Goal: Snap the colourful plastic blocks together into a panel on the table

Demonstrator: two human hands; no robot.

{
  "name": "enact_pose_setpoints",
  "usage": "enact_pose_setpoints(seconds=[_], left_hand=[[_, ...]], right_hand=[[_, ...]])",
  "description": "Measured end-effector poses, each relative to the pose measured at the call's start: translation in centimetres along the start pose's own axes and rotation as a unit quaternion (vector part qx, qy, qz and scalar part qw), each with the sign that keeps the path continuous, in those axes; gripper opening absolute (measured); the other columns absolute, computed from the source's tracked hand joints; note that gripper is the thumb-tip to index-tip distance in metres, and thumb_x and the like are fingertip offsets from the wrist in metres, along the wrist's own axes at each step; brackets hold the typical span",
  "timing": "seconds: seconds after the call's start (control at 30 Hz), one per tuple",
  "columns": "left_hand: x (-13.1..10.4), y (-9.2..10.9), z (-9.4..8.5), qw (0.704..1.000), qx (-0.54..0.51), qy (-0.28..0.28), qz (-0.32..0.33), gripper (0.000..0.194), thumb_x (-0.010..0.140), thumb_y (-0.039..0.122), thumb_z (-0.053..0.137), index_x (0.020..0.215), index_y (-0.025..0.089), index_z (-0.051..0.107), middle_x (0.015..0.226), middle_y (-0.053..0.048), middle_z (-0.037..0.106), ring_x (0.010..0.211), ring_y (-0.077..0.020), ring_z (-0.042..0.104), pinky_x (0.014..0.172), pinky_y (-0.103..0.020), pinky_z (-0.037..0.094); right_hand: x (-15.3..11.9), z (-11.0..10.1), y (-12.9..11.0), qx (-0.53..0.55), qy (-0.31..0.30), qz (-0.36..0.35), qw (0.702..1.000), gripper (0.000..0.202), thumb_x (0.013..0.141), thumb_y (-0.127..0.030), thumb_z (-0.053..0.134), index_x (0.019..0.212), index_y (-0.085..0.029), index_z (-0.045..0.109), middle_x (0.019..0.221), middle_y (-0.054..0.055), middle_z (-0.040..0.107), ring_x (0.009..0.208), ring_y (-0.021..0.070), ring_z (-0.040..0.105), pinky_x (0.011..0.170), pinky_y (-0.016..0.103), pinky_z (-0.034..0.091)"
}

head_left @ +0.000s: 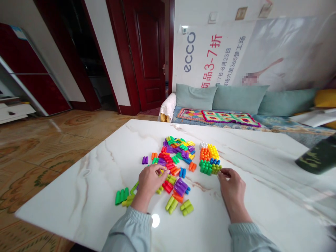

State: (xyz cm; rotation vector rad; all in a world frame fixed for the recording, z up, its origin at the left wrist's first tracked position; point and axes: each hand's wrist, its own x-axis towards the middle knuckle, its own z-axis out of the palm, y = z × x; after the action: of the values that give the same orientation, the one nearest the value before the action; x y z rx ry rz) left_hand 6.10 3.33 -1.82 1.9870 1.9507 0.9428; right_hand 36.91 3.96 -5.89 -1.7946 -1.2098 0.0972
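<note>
My left hand (152, 180) is over the near left part of a loose pile of coloured plastic pieces (168, 159), its fingers curled together; whatever they hold is too small to make out. My right hand (232, 183) has thumb and fingertips drawn together at the lower right corner of a block of knobbed pieces, touching or nearly touching the olive-green ones (216, 169). In that block, green (205, 167), orange (204, 154), yellow (213, 151), blue and white pieces stand grouped by colour. A purple piece (180, 187) lies between my hands.
The white marble-patterned table (105, 168) carries everything. A dark green camouflage-patterned object (319, 155) lies at the right. Beyond the table is a sofa with pale green cushions (237, 99). Green pieces (122, 196) lie left of my left hand.
</note>
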Motion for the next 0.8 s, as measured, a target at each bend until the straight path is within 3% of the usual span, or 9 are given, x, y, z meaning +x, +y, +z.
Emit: enact_pose_setpoints(seconds=[0.17,0.3,0.4,0.53,0.7,0.8], left_hand=[[-0.4,0.1,0.3,0.984,-0.049,-0.094,0.144,0.026,0.068,0.019,0.072,0.092,0.027,0.076,0.100,-0.002,0.072,0.096,-0.0207,0.063,0.093,-0.032,0.046],[-0.6,0.4,0.5,0.975,-0.044,-0.119,0.183,0.039,0.066,0.012,0.067,0.100,0.029,0.076,0.101,-0.002,0.071,0.097,-0.0229,0.061,0.097,-0.038,0.045],[-0.5,0.3,0.8,0.973,-0.044,-0.113,0.196,0.042,0.065,0.009,0.066,0.100,0.029,0.076,0.101,-0.003,0.071,0.098,-0.0242,0.060,0.096,-0.040,0.045],[-0.2,-0.3,1.7,0.972,-0.044,-0.089,0.213,0.040,0.066,0.007,0.067,0.099,0.027,0.076,0.096,-0.005,0.072,0.094,-0.0246,0.061,0.091,-0.040,0.048],[0.3,-0.5,3.2,0.975,-0.023,-0.058,0.213,0.031,0.068,0.012,0.073,0.095,0.026,0.075,0.091,-0.005,0.071,0.091,-0.0264,0.062,0.084,-0.041,0.051],[0.5,-0.1,4.0,0.978,0.001,-0.027,0.208,0.029,0.070,0.014,0.073,0.097,0.024,0.073,0.092,-0.006,0.069,0.092,-0.0268,0.063,0.082,-0.041,0.053]], right_hand=[[-0.9,-0.5,-1.2,-0.002,0.046,-0.023,0.999,0.031,0.077,-0.048,0.052,0.078,-0.021,0.065,0.081,0.004,0.069,0.064,0.0187,0.063,0.059,0.029,0.042],[-2.0,-0.1,-2.1,0.067,0.029,-0.100,0.992,0.023,0.082,-0.043,0.057,0.080,-0.020,0.064,0.082,0.002,0.067,0.064,0.0148,0.061,0.054,0.024,0.042],[-2.9,0.4,-3.0,0.108,-0.020,-0.165,0.980,0.018,0.086,-0.036,0.058,0.081,-0.020,0.064,0.078,0.001,0.065,0.062,0.0131,0.058,0.050,0.022,0.041],[-4.1,1.0,-4.3,0.152,-0.120,-0.248,0.949,0.011,0.090,-0.028,0.056,0.085,-0.020,0.063,0.075,0.000,0.062,0.062,0.0119,0.055,0.059,0.023,0.045],[-4.6,2.0,-5.4,0.130,-0.247,-0.249,0.927,0.014,0.090,-0.021,0.054,0.099,-0.020,0.064,0.084,0.003,0.064,0.066,0.0125,0.058,0.062,0.024,0.046],[-4.5,2.5,-5.5,0.075,-0.282,-0.243,0.925,0.015,0.085,-0.016,0.054,0.092,-0.020,0.066,0.083,0.003,0.063,0.071,0.0149,0.060,0.066,0.025,0.046]])
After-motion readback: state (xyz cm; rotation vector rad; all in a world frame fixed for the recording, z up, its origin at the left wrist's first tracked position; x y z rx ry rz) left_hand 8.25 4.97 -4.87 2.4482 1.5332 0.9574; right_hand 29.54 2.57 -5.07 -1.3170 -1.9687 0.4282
